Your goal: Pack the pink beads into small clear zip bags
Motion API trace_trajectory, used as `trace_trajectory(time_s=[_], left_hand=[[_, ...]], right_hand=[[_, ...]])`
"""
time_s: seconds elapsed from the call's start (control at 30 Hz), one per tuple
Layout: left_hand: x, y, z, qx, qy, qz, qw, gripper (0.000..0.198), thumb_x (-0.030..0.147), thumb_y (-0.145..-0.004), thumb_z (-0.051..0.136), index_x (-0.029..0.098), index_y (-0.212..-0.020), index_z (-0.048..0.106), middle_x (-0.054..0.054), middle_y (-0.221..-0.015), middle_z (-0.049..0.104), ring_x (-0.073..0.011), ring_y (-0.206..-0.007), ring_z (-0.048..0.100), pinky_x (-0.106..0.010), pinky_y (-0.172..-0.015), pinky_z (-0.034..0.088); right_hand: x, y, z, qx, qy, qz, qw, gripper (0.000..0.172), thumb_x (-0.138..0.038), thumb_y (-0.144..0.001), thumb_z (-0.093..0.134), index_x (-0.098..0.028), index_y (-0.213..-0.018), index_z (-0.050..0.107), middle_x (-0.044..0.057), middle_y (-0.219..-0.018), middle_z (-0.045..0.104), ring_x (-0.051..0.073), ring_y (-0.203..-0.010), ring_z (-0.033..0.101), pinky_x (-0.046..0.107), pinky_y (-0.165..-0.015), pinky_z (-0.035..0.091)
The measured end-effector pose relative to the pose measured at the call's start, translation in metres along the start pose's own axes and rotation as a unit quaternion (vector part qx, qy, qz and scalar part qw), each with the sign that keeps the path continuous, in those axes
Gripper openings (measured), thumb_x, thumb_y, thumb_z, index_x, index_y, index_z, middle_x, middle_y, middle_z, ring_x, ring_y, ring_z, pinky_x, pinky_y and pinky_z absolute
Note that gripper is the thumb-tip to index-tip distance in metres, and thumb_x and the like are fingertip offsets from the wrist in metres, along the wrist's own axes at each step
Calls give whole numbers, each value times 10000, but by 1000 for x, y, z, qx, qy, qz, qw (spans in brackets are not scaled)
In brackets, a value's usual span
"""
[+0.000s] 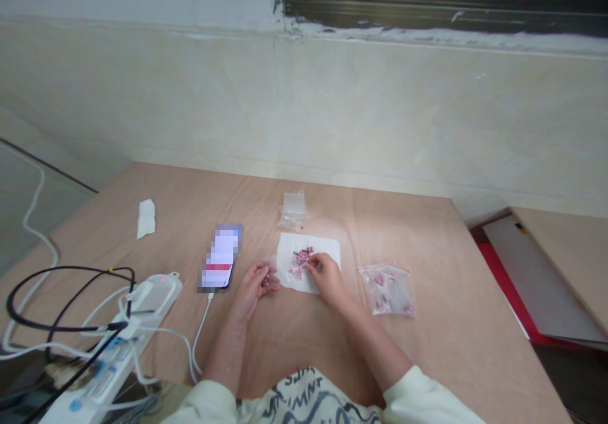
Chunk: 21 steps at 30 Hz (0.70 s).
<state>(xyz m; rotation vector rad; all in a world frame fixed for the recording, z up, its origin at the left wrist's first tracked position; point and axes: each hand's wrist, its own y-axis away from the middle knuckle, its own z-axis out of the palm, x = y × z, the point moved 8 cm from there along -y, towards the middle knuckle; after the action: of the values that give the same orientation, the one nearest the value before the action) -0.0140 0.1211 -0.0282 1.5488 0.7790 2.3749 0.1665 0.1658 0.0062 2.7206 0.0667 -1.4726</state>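
A small pile of pink and dark beads or bead-like pieces (303,256) lies on a white sheet of paper (332,250). My right hand (327,277) reaches over the sheet's right side, thumb and fingertips pinched together at the edge of the pile. Whatever sits in that pinch is too small to make out. Left of the sheet, my left hand (255,286) is curled round a small clear plastic bag (272,268), with a few dark pinkish pieces showing at its fingers. To the right lies a clear zip bag (388,291) holding more pink pieces.
Behind the paper are small clear bags (293,205). A phone (220,258) on a white charging cable lies at left, near a white scrap (146,218). A power strip (118,348) with tangled cables fills the left front. The wall (361,113) borders the table's back.
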Motion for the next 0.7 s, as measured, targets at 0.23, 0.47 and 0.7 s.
trace_trajectory(time_s=[0.23, 0.47, 0.7], left_hand=[[1, 6, 7, 0, -7, -3, 1000, 79, 136, -700, 544, 145, -769, 507, 0, -682, 601, -90, -511, 572, -225, -453, 520], [9, 20, 11, 4, -37, 21, 999, 174, 199, -648, 609, 154, -774, 498, 16, -654, 596, -79, -480, 541, -231, -456, 518], [2, 22, 14, -11, 4, 1, 1000, 184, 192, -657, 599, 161, -803, 490, 10, -677, 614, -110, -554, 577, -206, -426, 496]], right_hand=[[-15, 5, 1, -52, -119, 50, 990, 69, -187, -626, 547, -163, -674, 591, -3, -631, 582, 106, -540, 462, 224, -538, 364], [-33, 10, -4, -41, -112, -4, 993, 82, -190, -631, 587, -186, -695, 639, 23, -720, 568, 119, -601, 462, 237, -555, 376], [-73, 26, -5, -99, -86, -96, 987, 151, -224, -723, 535, -226, -805, 662, 42, -795, 515, 153, -786, 477, 284, -690, 393]])
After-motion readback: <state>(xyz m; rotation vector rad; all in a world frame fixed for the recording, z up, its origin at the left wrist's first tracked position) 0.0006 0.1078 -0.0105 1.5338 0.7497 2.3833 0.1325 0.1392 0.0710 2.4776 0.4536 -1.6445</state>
